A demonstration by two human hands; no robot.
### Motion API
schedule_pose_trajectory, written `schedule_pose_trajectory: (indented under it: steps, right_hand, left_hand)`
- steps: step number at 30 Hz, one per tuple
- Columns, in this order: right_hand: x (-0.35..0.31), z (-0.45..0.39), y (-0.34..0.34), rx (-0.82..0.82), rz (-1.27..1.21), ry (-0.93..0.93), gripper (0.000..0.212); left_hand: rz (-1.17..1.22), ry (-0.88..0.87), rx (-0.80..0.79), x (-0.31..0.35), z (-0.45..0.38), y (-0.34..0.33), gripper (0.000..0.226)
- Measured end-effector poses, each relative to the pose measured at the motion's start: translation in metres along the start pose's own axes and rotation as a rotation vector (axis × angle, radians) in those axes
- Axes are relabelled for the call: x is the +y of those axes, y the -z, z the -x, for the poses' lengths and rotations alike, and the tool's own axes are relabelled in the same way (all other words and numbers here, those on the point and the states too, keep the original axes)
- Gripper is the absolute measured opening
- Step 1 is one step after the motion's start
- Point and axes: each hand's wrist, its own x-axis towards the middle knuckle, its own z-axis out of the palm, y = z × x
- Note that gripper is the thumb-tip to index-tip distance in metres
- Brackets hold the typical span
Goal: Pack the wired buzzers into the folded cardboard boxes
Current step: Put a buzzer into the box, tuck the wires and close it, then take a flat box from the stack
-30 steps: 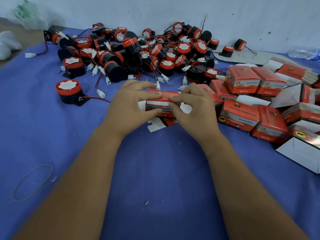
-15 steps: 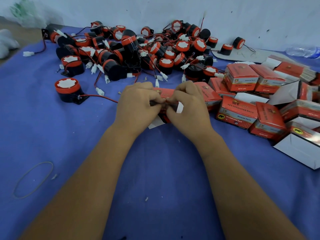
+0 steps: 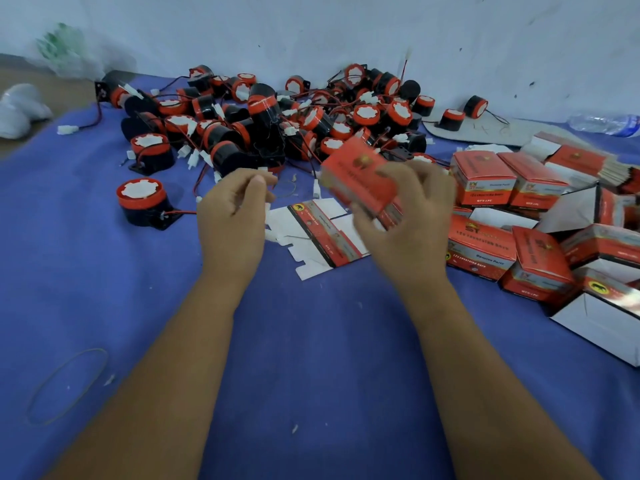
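Observation:
My right hand [image 3: 405, 220] grips a closed red cardboard box [image 3: 358, 174], raised and tilted above the blue cloth, blurred by motion. My left hand [image 3: 232, 209] hovers to its left with loosely curled fingers and nothing in it. Between the hands a flat unfolded box blank [image 3: 318, 233] lies on the cloth. A heap of black and red wired buzzers [image 3: 277, 123] fills the far middle. One single buzzer [image 3: 142, 202] stands apart at the left.
Closed red boxes [image 3: 485, 178] and open folded ones [image 3: 609, 313] crowd the right side. A stack of flat blanks [image 3: 581, 161] sits far right, with a plastic bottle [image 3: 606, 123] by the wall. A rubber band [image 3: 65, 386] lies near left on the blue cloth [image 3: 311, 341].
Both hands were pressed together on the box, closing it. Now my left hand has let go and my right hand has lifted the box up and to the right.

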Motion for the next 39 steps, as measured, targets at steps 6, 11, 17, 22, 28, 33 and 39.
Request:
schedule_pose_trajectory:
  steps: [6,11,17,22,28,33,39]
  right_hand:
    - [0.026,-0.004,0.015,0.08,0.399,-0.31,0.036]
    - [0.01,0.0,0.008,0.095,0.355,-0.178,0.036]
    - [-0.009,0.01,-0.009,-0.209,0.018,0.045,0.02]
    - [-0.005,0.011,-0.01,-0.377,-0.021,0.081,0.026]
    - [-0.007,0.01,-0.011,-0.24,0.07,0.111,0.013]
    - [-0.006,0.006,-0.007,-0.062,-0.124,-0.082,0.007]
    - [-0.016,0.01,-0.013,-0.148,-0.392,-0.27,0.026]
  left_hand:
    - [-0.136,0.01,-0.328,-0.009,0.003,-0.009,0.023]
    - [-0.812,-0.11,-0.777,-0.019,0.011,-0.028,0.091]
    - [-0.799,-0.159,-0.64,-0.018,0.001,-0.011,0.057]
    - [-0.599,-0.228,-0.573,-0.012,-0.008,0.005,0.046]
    - [-0.203,-0.239,-0.168,-0.003,-0.001,-0.002,0.024]
    - [0.354,0.171,0.006,0.002,-0.008,-0.002,0.045]
    - [0.471,0.3,-0.128,-0.002,-0.012,0.0,0.052]
